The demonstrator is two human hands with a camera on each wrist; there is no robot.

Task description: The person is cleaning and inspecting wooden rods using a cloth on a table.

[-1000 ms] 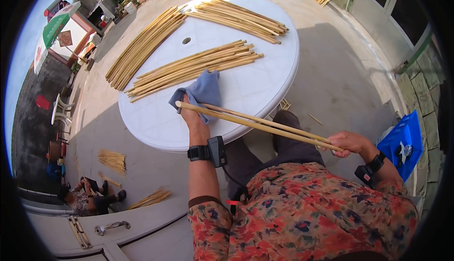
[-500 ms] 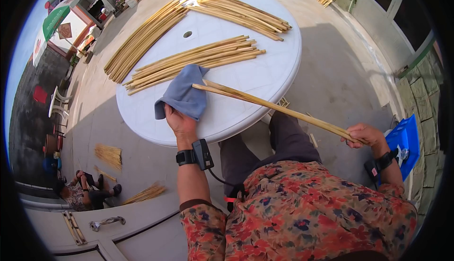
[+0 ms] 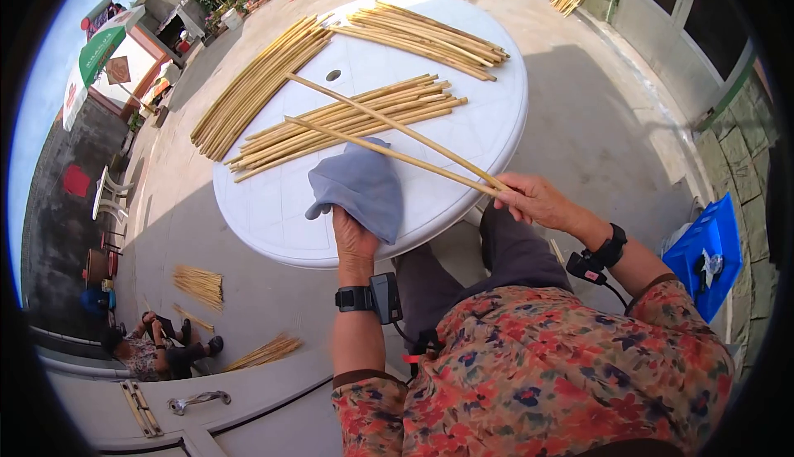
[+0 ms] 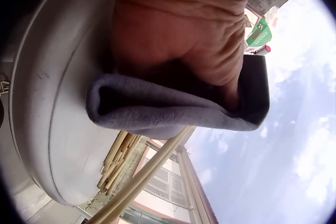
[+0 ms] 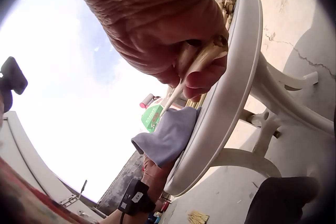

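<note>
Two thin pale sticks (image 3: 389, 153) are pinched near their close ends by the right hand (image 3: 533, 200), fanning apart over the round white table (image 3: 463, 138). A grey-blue cloth (image 3: 361, 182) covers the fingers of the left hand (image 3: 354, 238), whose thumb side shows below it. In the left wrist view the cloth (image 4: 173, 113) is folded about that hand (image 4: 178, 40), and the sticks (image 4: 142, 179) pass beyond it. The right wrist view shows the right hand (image 5: 173, 35) curled round the stick ends (image 5: 202, 58). Whether cloth and sticks touch cannot be told.
Three groups of sticks lie on the table: left (image 3: 256, 89), back right (image 3: 422, 39) and middle (image 3: 347, 118). A blue container (image 3: 703, 250) stands at the right. More sticks (image 3: 198, 286) lie on the ground at left, near a seated person (image 3: 157, 345).
The right hand has come in from the right toward the table. The sticks' far ends have moved past the cloth over the table and spread apart. The left hand and cloth have shifted slightly right.
</note>
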